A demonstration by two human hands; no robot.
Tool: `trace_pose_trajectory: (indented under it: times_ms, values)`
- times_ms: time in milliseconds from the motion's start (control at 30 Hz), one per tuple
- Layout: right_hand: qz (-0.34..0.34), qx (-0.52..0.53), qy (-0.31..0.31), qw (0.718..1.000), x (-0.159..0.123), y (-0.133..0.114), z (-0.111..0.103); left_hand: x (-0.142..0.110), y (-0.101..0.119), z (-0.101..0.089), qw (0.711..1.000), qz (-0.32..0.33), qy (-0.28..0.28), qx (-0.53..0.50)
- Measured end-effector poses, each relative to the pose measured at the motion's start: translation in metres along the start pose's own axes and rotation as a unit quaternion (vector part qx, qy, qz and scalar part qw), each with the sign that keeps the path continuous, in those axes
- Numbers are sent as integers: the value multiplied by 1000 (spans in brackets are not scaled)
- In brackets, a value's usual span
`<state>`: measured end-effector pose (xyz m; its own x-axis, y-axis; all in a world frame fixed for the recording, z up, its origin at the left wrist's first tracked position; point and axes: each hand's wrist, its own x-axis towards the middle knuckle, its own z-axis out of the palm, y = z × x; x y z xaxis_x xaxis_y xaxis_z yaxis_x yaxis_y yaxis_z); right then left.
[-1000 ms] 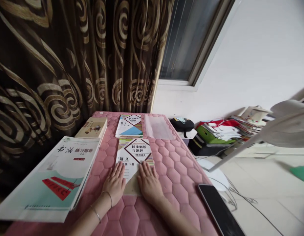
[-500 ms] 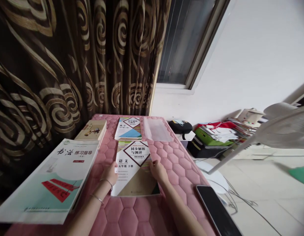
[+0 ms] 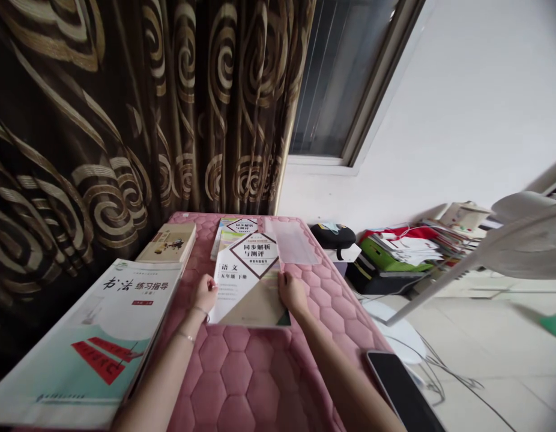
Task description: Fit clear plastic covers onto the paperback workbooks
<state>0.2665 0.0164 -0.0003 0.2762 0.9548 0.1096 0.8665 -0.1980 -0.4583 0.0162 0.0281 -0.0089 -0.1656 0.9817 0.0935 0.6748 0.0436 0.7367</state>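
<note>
A white and tan workbook (image 3: 248, 294) with a diamond title frame lies over the lower part of a blue and white workbook (image 3: 242, 225) on the pink quilted cover. My left hand (image 3: 205, 295), fingers curled, is closed at the left edge of the tan workbook. On the opposite edge, my right hand (image 3: 290, 294) grips it with the thumb on top; the other fingers are partly hidden. Only the top strip of the blue workbook shows.
A pile topped by a calligraphy workbook (image 3: 98, 336) stands at the left, with a tan book (image 3: 167, 242) behind it. A translucent sheet (image 3: 296, 241) lies far right on the cover (image 3: 237, 384). A phone (image 3: 404, 390) rests at the right edge, near a white fan (image 3: 440, 282).
Both hands have moved the tan workbook away from me. It now covers most of the blue workbook, which was fully visible beyond it before.
</note>
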Motion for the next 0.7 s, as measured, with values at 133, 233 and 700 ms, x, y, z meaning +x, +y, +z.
trace_pose_trajectory:
  times_ms: [133, 233, 700]
  values:
    - [23, -19, -35, 999, 27, 2, 15, 26, 1, 18, 998, -37, -13, 43]
    - [31, -26, -50, 998, 30, 9, 29, 30, -4, 23, 996, -43, -28, 79]
    - [37, 14, -30, 999, 19, 10, 31, -3, -16, 9, 975, 27, -69, 209]
